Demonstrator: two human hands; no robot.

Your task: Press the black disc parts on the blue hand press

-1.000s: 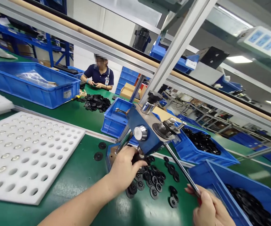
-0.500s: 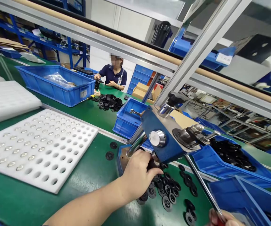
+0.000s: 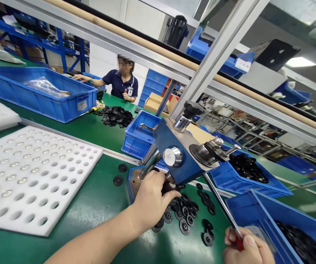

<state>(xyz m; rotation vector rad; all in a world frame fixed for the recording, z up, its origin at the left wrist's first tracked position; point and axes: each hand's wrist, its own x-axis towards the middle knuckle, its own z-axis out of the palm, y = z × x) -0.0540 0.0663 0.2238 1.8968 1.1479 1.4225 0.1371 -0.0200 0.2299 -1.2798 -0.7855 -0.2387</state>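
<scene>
A blue arbor press (image 3: 178, 152) with a silver knob stands tilted in view on the green bench. My left hand (image 3: 151, 200) is under the press head, beside its ram, with fingers curled and thumb stretched forward. The press and the hand itself hide the fingertips and whatever they hold. At the lower right, my right hand (image 3: 247, 245) is closed around the red grip of the long metal press lever (image 3: 224, 207). Several black round discs (image 3: 184, 226) lie in a loose pile beside the press, and a few more black discs (image 3: 118, 180) rest left of it.
A white foam tray (image 3: 72, 167) at left has silver round pieces in many holes. Blue bins (image 3: 259, 220) with black parts stand at right. A small blue bin (image 3: 136, 141) holds a wrench (image 3: 146, 127). Across the bench sits a co-worker (image 3: 122, 82) behind black parts (image 3: 116, 116).
The view has swung, so everything sits further left and slightly higher. My right hand shows more fully on the lever. The co-worker has stretched one arm out to the left of the picture.
</scene>
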